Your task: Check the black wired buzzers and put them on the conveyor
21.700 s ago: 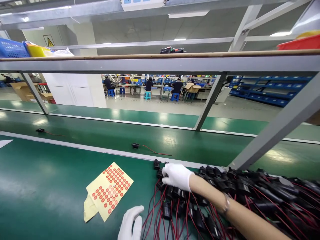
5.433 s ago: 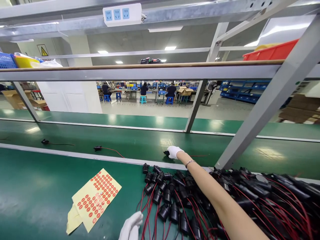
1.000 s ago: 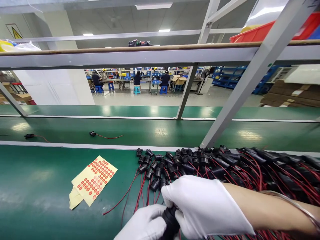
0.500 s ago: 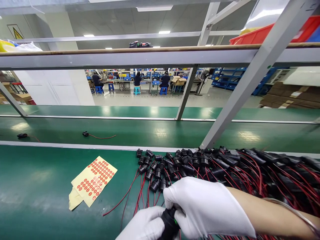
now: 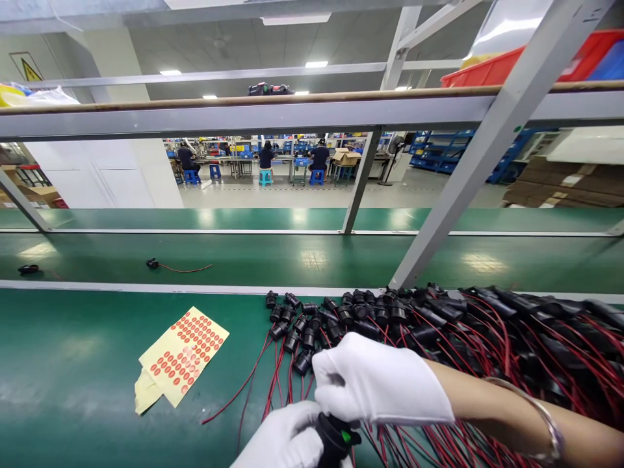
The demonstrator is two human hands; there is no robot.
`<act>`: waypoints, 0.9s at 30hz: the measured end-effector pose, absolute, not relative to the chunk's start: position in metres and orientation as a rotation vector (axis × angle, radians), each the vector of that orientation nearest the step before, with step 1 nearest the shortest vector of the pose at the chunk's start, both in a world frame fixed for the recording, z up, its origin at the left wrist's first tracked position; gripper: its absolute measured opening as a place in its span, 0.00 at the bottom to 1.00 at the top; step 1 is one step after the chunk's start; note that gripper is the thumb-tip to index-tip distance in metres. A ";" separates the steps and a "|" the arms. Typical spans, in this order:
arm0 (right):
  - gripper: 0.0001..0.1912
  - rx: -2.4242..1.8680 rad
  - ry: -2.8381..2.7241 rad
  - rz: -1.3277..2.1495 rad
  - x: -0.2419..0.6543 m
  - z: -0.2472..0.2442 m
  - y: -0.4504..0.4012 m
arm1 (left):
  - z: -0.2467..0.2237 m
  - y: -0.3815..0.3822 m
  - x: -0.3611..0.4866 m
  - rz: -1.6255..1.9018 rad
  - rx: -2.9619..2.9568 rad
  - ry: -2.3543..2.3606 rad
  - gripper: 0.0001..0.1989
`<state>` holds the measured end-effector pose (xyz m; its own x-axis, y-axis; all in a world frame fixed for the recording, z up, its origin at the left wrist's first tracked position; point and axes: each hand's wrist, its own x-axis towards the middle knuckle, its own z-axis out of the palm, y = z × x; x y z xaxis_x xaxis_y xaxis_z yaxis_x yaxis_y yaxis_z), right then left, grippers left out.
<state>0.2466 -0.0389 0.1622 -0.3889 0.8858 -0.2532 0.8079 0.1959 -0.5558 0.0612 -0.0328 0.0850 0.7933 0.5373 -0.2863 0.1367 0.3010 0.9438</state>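
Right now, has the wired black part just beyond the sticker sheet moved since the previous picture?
Yes: the black part has shifted left, farther from the middle grey post.

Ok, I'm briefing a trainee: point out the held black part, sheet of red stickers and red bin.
Held black part [image 5: 331, 447]: head view, middle of its visible body.
Sheet of red stickers [image 5: 188, 351]: head view, its middle.
Red bin [image 5: 492, 71]: head view, its side wall.

Green bench [image 5: 78, 364], sticker sheet [image 5: 195, 344], black parts [image 5: 302, 361], red wires [image 5: 244, 383]

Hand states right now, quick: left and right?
Left hand: closed around a black part.
Right hand: fingers curled closed at its top; whether they grip anything can't be told.
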 end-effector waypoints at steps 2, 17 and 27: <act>0.10 -1.564 -2.213 1.027 0.251 0.161 -0.039 | 0.083 -0.032 0.059 0.356 1.151 0.575 0.33; 0.11 -1.307 -1.895 0.320 0.255 0.122 -0.076 | 0.049 -0.033 0.059 0.611 0.907 0.519 0.35; 0.28 -1.541 -1.619 0.685 0.232 0.059 -0.080 | 0.010 -0.046 0.068 1.355 1.670 0.805 0.19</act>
